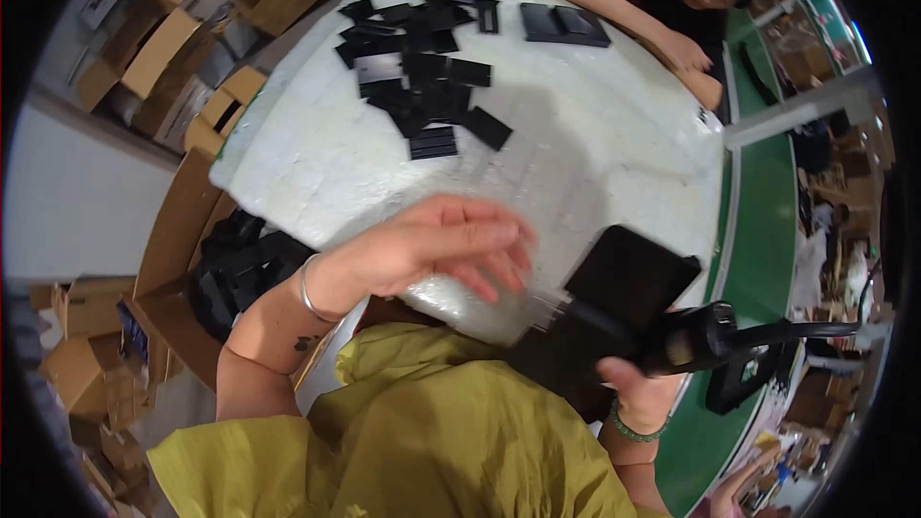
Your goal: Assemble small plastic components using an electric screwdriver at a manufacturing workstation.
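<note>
The hinged-looking black case (628,273), just beyond the right hand (648,398) and to the right of the left hand (441,245), looks light, stiff and smooth enough to slip or scuff, so its outer edges seem the best hold. The left hand hangs empty, its fingers loosely spread and blurred by motion. The right hand's fingers are hidden behind the black cylinder (705,334), so I cannot tell what it grips, and the case's lower part fades into shadow.

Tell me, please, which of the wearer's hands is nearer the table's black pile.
Left: the left hand is short of the black pile; the right hand is farther off, lower right.
</note>
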